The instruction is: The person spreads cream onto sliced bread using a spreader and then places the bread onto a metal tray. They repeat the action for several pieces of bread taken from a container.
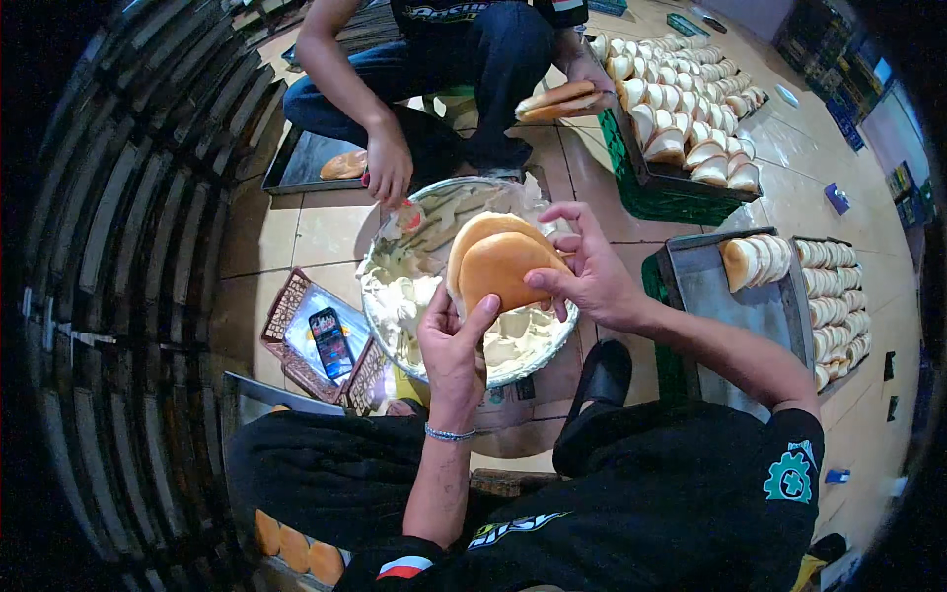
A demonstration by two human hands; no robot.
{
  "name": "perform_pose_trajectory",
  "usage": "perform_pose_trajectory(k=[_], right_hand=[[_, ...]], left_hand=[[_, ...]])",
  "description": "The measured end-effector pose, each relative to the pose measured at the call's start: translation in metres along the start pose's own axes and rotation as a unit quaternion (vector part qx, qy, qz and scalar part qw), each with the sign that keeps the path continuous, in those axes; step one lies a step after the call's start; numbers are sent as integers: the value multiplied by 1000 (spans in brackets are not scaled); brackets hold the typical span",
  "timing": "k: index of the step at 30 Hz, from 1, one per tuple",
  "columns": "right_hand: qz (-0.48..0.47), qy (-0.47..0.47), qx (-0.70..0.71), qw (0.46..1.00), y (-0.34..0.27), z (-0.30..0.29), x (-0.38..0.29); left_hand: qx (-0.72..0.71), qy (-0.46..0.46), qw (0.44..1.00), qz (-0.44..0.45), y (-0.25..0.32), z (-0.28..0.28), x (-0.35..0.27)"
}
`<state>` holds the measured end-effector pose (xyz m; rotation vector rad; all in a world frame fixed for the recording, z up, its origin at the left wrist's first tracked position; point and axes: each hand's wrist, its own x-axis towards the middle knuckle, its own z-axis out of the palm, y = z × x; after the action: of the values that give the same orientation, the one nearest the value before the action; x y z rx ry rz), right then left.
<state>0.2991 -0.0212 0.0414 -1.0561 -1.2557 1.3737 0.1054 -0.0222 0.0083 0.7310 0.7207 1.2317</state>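
My left hand [457, 348] and my right hand [592, 277] hold a split bread bun [507, 266] between them, its browned crust facing up. Pale cream shows along the bun's left edge. Under the bun stands a large round tub [373, 325] lined with thick pale cream [525, 337]. Across the tub, a co-worker's hand [390, 163] hangs over the rim near a red item partly coated in cream [410, 216]. The co-worker's other hand holds another split bun [560, 101].
A crate-borne tray [743, 194] of filled buns stands upper right. Nearer at right, a metal tray [729, 296] holds one row of buns, beside another full tray [836, 307]. A phone [331, 344] lies in a brown basket [285, 288] left of the tub. Stacked trays [140, 281] line the far left.
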Motion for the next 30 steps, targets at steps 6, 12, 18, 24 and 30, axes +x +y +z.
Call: perform_pose_trajectory(k=[6,12,18,24,30], right_hand=[[57,-70,49,995,6,1,6],[79,-60,40,994,8,21,-1],[-239,-49,-620,746,24,-35,32],[14,-284,-802,526,65,-53,43],[-247,-161,-840,455,101,-56,46]], left_hand=[[-106,25,994,9,-7,9,-2],[-125,20,992,0,-14,3,-4],[-61,129,985,101,37,-41,-3],[-76,203,971,102,68,-69,-12],[-121,202,966,109,75,-79,-23]])
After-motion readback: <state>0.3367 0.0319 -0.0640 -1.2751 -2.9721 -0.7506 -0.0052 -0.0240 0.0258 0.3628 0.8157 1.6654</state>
